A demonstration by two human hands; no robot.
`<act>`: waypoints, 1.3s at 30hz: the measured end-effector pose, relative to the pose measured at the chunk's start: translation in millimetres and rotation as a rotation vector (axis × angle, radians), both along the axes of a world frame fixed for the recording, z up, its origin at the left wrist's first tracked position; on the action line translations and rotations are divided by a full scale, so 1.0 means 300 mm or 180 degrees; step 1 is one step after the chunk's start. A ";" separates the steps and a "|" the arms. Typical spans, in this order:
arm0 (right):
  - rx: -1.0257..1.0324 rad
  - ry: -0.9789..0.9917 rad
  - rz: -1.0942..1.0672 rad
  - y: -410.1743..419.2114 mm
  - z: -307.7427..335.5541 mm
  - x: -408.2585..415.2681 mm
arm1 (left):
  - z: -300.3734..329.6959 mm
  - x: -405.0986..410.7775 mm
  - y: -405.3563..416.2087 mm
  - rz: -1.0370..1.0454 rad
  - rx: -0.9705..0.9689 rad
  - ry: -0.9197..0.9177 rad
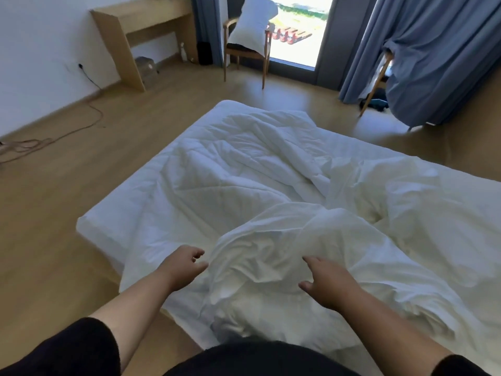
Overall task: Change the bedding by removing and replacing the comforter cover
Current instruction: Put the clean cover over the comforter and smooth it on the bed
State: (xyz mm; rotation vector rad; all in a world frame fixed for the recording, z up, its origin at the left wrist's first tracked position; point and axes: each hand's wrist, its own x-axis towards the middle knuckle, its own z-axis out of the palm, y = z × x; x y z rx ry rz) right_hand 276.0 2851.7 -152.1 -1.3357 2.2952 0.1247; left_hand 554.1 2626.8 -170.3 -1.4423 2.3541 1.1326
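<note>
Here your left hand (pixel 182 267) and right hand (pixel 326 283) hover with loose, spread fingers, gripping nothing. The bunched white comforter cover (pixel 260 256) lies between your fingertips, on the bed (pixel 108 221).

Comforter (pixel 238 169): we see white, with a faint quilted diamond pattern.
Cover (pixel 271 256): we see plain white, crumpled.
Curtains (pixel 433 50): we see greyish blue.
Floor (pixel 67 185): we see light tan wood.
Desk (pixel 130 20): we see pale wood.
Pillow (pixel 252 23): we see white.
Sleeves (pixel 67 351): we see black.
</note>
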 end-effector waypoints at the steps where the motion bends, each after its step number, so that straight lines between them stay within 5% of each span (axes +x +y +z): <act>1: 0.0002 -0.0077 0.0067 -0.016 0.004 0.020 | 0.022 0.033 0.024 0.0047 -0.0045 -0.0002; 17: 0.0145 -0.0233 0.1559 -0.608 0.045 0.789 | 0.133 0.796 -0.067 0.0822 -0.0293 -0.0011; 27: -0.0097 -0.0180 0.2039 -1.222 0.105 1.455 | 0.233 1.420 -0.482 0.1412 -0.0355 0.0003; 39: 0.0169 -0.0299 0.2241 -1.912 0.015 1.604 | 0.172 1.537 -1.150 0.1372 -0.0076 -0.0084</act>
